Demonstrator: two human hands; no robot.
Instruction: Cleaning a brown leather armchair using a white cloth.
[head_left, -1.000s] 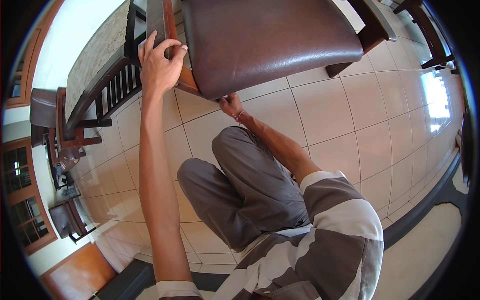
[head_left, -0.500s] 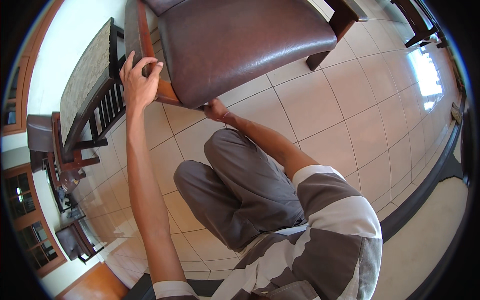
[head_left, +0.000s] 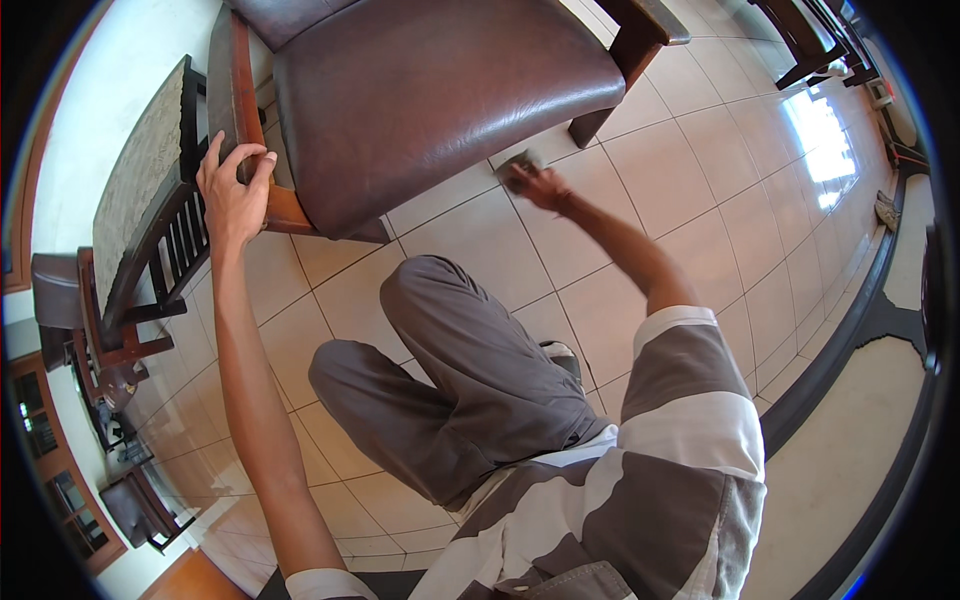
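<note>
Hands, two: left hand (head_left: 232, 195) clasping armchair (head_left: 430, 95) armrest (head_left: 232, 90), right hand (head_left: 535, 183) closed on cloth (head_left: 516, 163).

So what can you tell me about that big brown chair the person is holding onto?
The chair has a wide, glossy brown cushion that looks like leather, set in a reddish wooden frame with dark legs on pale floor tiles. The left hand grips its wooden armrest; the right hand holds a small grey cloth at the cushion's front edge.

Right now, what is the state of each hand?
Left hand: closed on the chair's wooden armrest.
Right hand: closed on a small grey cloth near the floor.
</note>
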